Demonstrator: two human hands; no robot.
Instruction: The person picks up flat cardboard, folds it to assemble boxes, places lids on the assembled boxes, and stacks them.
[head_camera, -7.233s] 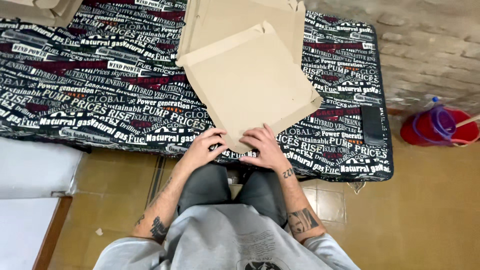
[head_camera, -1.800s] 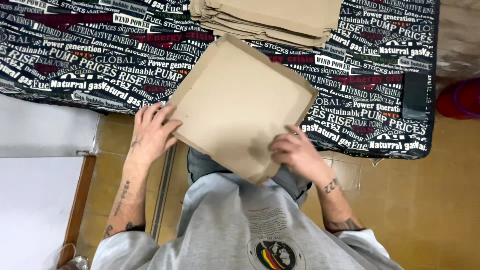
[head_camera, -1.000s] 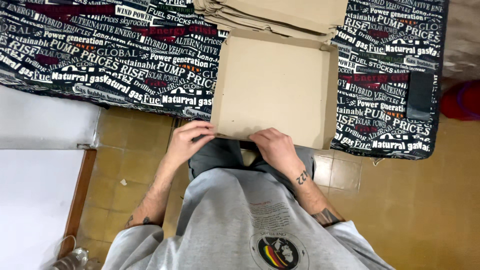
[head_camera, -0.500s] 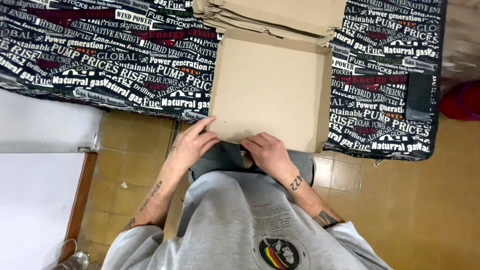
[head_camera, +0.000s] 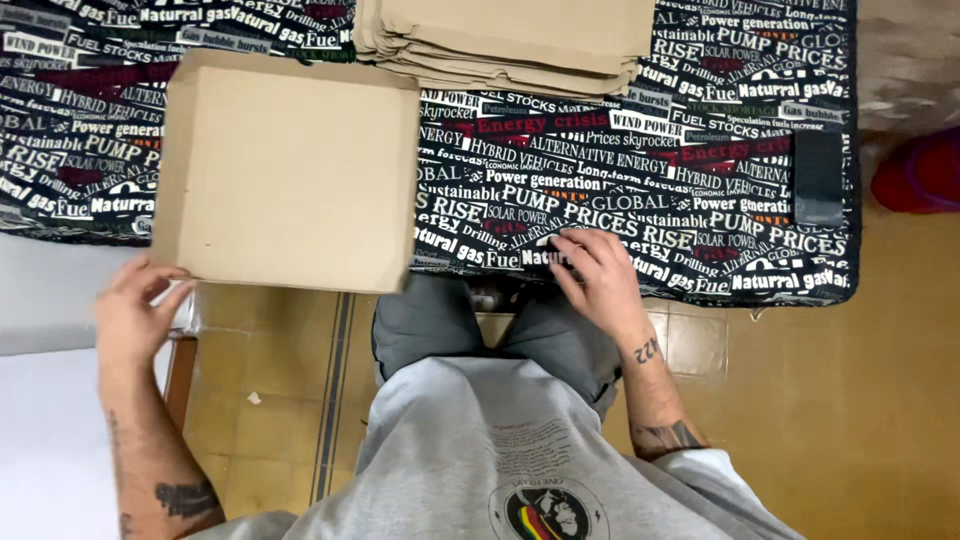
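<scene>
A folded brown cardboard box (head_camera: 285, 175), flat and square with its lid shut, lies on the left part of the counter (head_camera: 640, 190), which is draped in a black cloth covered in printed lettering; the box's near edge hangs a little past the counter's front. The person's left hand (head_camera: 135, 315) sits at the box's near left corner, fingers loosely curled and fingertips touching the cardboard edge, its grip open rather than clamped around anything. The right hand (head_camera: 597, 272) rests well apart from the box, palm down on the cloth at the front edge of the counter, fingers spread and holding nothing. Toward the far edge lies a stack of flat cardboard blanks (head_camera: 510, 40), just beyond the box's far right corner. A dark flat rectangular object (head_camera: 818, 178) lies near the counter's right end.
</scene>
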